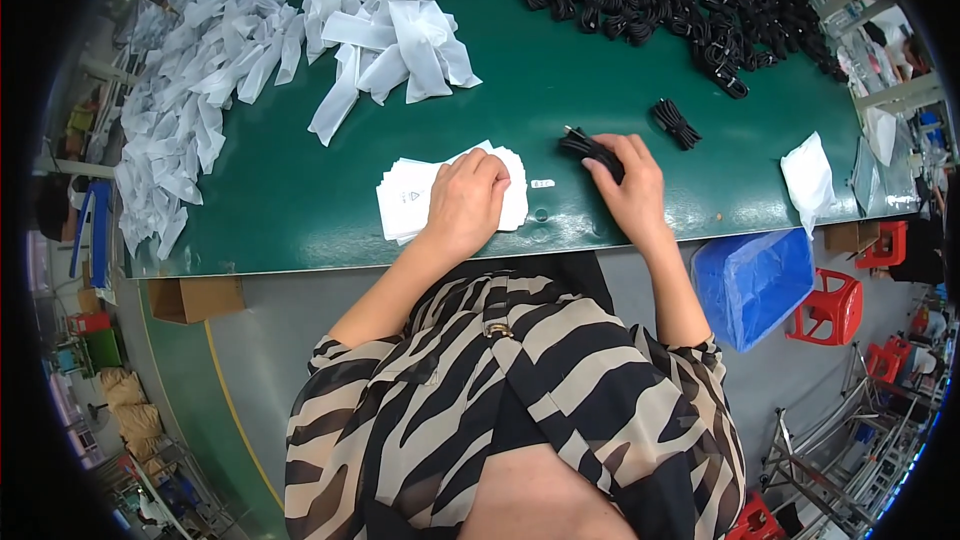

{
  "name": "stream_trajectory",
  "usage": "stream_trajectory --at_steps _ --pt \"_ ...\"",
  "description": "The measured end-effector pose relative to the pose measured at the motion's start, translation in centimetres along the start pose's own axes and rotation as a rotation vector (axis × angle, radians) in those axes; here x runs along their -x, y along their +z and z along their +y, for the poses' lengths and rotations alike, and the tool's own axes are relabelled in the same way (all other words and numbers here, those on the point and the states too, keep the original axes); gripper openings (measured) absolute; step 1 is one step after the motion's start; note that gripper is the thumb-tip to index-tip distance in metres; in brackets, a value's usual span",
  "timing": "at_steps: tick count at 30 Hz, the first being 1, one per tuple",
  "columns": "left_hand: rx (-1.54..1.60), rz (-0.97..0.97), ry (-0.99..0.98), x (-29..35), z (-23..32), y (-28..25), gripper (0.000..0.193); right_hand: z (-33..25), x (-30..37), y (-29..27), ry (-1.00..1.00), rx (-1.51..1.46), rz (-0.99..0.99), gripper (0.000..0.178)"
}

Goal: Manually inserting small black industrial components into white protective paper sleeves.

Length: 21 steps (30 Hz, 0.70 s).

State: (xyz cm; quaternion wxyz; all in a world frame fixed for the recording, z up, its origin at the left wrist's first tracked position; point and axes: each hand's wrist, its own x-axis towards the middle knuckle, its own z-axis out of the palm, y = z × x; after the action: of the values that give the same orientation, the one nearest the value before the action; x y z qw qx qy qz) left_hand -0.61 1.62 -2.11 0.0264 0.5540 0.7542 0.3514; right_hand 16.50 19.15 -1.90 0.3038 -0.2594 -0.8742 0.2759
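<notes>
A fanned stack of flat white bags (405, 202) lies near the table's front edge, some with a small printed mark. My left hand (468, 196) rests on this stack, fingers curled and closed at the upper bag; the fingertips are partly hidden. To the right, my right hand (634, 184) is closed around a coiled black cable (580, 144), whose metal plug end points to the far left. Between the hands a small white label (542, 184) lies on the table. Farther right, another coiled black cable (675, 124) lies by itself.
The green table (520, 70) bears a pile of filled white bags (400, 30) and a longer heap of them (190, 100) at left. Black cables (690, 0) are heaped at far right. A white bag (808, 178) sits near the right edge, above a blue lined bin (755, 285).
</notes>
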Motion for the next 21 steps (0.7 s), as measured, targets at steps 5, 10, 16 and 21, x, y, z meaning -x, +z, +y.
stream_trajectory --at_steps 5,10,16,21 --pt "0.056 -0.058 -0.08 0.1 0.4 -0.9 0.006 -2.7 1.4 1.2 -0.178 -0.091 0.036 0.04" --pt "0.368 -0.094 -0.244 0.3 0.1 -1.6 0.007 -3.0 2.6 1.5 -0.325 -0.01 -0.012 0.054" --pt "0.388 -0.078 -0.189 0.0 0.2 -2.2 0.006 -3.0 2.8 1.5 -0.461 0.057 -0.012 0.057" --pt "0.374 -0.039 -0.002 0.2 0.8 -1.9 0.006 -3.0 2.6 1.3 -0.572 0.049 -0.032 0.049"
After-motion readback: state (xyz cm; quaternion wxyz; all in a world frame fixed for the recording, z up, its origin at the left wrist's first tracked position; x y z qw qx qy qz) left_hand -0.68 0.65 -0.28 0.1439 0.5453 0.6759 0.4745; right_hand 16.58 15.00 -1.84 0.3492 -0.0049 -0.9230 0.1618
